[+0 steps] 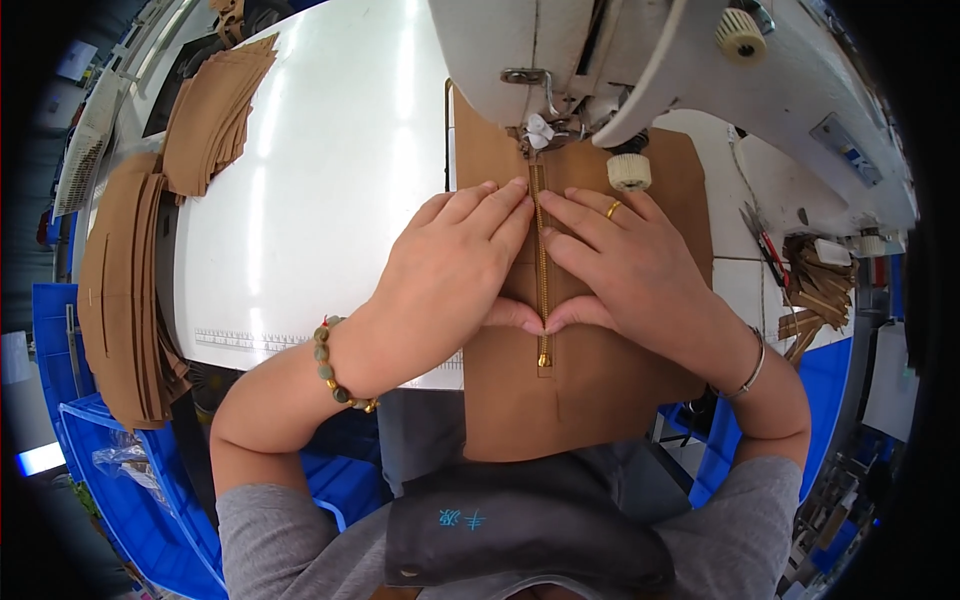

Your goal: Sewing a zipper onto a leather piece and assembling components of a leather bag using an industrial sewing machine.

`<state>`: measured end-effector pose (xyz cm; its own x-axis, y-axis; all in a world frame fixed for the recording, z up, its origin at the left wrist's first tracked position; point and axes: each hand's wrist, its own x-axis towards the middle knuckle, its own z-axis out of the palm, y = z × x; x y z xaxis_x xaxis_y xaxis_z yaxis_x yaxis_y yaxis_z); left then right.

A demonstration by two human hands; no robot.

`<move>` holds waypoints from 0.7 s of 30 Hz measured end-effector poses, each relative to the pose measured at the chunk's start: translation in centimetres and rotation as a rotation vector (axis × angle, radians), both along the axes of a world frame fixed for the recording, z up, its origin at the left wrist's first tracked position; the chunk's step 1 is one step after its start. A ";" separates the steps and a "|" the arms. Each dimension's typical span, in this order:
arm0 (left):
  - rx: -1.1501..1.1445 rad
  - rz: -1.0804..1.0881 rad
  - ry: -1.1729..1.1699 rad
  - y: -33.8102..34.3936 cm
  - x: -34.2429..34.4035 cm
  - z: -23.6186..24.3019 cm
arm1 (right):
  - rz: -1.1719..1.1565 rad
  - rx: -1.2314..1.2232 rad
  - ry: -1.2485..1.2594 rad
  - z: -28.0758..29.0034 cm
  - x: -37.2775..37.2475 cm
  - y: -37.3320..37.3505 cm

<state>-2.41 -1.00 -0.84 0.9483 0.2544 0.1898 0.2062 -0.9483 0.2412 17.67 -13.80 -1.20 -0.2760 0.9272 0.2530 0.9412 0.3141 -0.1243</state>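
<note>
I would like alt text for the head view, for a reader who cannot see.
A person's left hand and right hand rest on brown material, flanking a gold zipper, at a white sewing machine. Stacked brown pieces sit at left, red-handled scissors at right.

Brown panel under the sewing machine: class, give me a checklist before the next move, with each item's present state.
1. Zipper lying straight along the brown panel: ok.
2. Left hand and right hand on opposite sides of the zipper: ok, thumb tips meeting over it.
3. Fingers short of the sewing machine's needle area: ok, but close.
4. Panel fully supported by the white table: not ok, near edge overhangs.
5. Scissors off the panel: ok.
6. Needle threaded: cannot tell, too small.
</note>
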 end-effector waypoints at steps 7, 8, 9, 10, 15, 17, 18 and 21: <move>0.056 0.010 -0.023 0.5 0.5 0.0 | -0.018 -0.009 0.042 -0.4 0.3 0.5; 0.058 0.006 -0.023 0.6 0.5 -0.1 | -0.034 -0.034 0.035 -0.5 0.4 0.6; 0.066 0.011 -0.020 0.6 0.5 -0.1 | -0.029 -0.031 0.052 -0.6 0.4 0.7; 0.075 0.017 -0.018 0.7 0.6 -0.2 | -0.020 0.001 0.054 -0.6 0.5 0.7; 0.073 0.018 -0.022 0.9 0.7 -0.3 | -0.021 0.014 0.071 -1.0 0.8 0.8; 0.070 0.018 -0.022 0.9 0.7 -0.3 | -0.015 0.015 0.076 -1.0 0.9 0.9; 0.070 0.021 -0.020 0.9 0.7 -0.3 | -0.007 0.016 0.085 -1.0 0.9 0.9; 0.071 0.023 -0.015 0.9 0.7 -0.3 | 0.002 0.030 0.082 -0.7 0.9 1.0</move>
